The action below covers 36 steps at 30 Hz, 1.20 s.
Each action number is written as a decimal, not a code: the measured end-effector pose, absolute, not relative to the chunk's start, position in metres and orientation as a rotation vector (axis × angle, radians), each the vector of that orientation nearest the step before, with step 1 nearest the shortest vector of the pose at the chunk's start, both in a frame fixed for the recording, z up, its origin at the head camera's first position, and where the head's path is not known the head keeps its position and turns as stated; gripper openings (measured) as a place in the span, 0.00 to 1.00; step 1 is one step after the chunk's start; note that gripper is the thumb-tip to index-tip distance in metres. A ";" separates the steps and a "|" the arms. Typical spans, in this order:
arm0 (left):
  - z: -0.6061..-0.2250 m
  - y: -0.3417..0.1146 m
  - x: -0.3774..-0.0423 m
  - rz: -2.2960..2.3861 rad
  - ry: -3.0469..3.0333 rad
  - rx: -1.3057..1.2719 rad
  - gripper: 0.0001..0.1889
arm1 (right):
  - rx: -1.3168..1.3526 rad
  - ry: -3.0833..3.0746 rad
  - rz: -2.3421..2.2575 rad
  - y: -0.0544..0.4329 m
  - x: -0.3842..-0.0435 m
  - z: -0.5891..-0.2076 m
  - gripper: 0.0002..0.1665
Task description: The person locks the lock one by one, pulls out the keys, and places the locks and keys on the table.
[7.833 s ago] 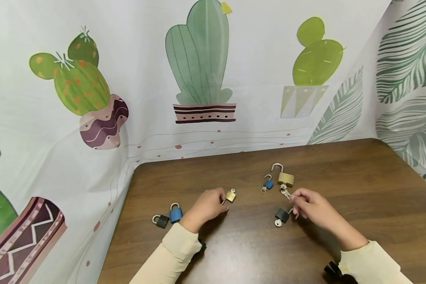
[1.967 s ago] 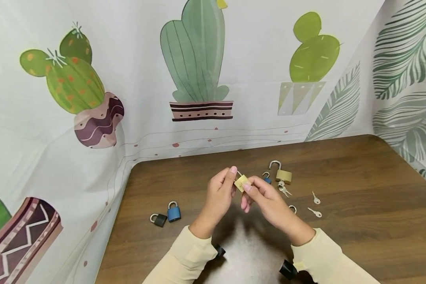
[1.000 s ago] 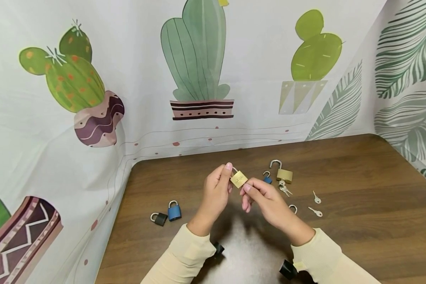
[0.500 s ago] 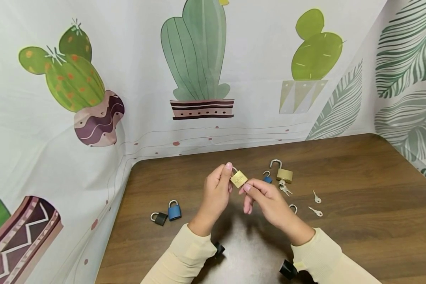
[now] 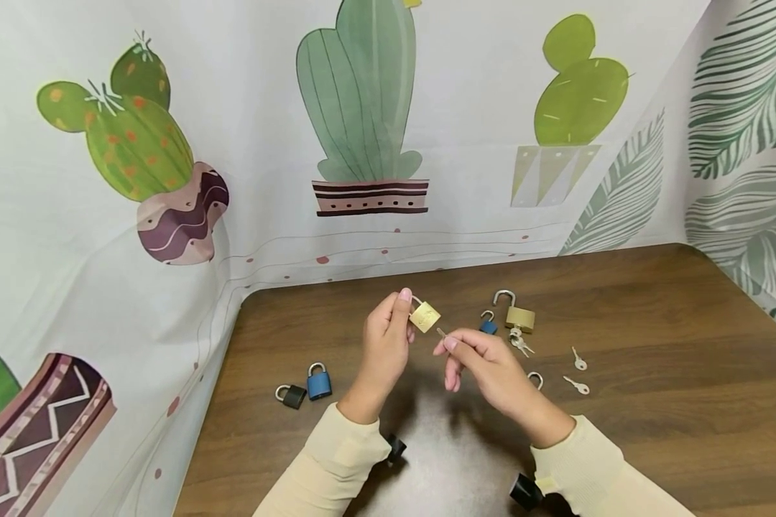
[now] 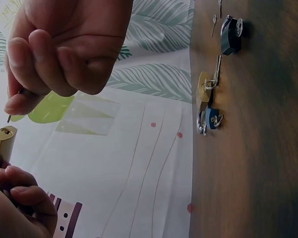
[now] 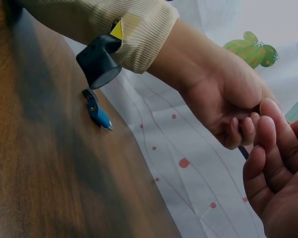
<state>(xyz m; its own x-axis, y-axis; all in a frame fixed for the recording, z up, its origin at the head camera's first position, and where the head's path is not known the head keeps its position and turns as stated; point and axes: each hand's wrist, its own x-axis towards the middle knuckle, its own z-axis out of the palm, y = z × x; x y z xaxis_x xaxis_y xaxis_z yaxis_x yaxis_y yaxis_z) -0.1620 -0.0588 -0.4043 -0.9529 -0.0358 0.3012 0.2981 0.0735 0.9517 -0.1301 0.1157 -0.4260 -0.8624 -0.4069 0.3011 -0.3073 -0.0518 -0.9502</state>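
My left hand point(image 5: 384, 348) holds a small brass padlock point(image 5: 425, 317) up above the table, pinching it by its shackle. In the left wrist view the keyhole end of this brass padlock point(image 6: 3, 141) shows. My right hand point(image 5: 491, 370) pinches a small key point(image 5: 441, 332) between thumb and forefinger. Its thin tip points at the padlock's keyhole end, with a small gap between them. The right wrist view shows the fingers of both hands, while the padlock there is mostly hidden.
Unlocked padlocks lie behind and under the right hand: a large brass padlock point(image 5: 520, 319) with keys point(image 5: 519, 343), a small blue padlock point(image 5: 488, 327) and a black padlock point(image 6: 231, 39). Two loose keys point(image 5: 577, 385) lie right. A locked black padlock point(image 5: 294, 397) and blue padlock point(image 5: 320, 385) lie left.
The small brass padlock was lifted off the table, and two loose keys now lie at the right. Since half a second ago, the left hand moved left with it, opening a gap to the key.
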 end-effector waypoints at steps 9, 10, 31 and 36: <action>-0.402 -0.059 -0.162 -1.985 -2.073 -0.261 0.24 | -0.778 2.120 -2.075 0.115 -0.129 -0.425 0.16; -0.402 -0.060 -0.163 -1.987 -2.071 -0.262 0.24 | -0.777 2.119 -2.075 0.115 -0.129 -0.425 0.16; -0.390 -0.082 -0.167 -1.991 -2.013 -0.193 0.23 | -0.758 2.216 -2.043 0.127 -0.135 -0.416 0.16; -0.392 -0.095 -0.167 -2.000 -1.992 -0.154 0.23 | -0.747 2.254 -2.026 0.140 -0.137 -0.417 0.16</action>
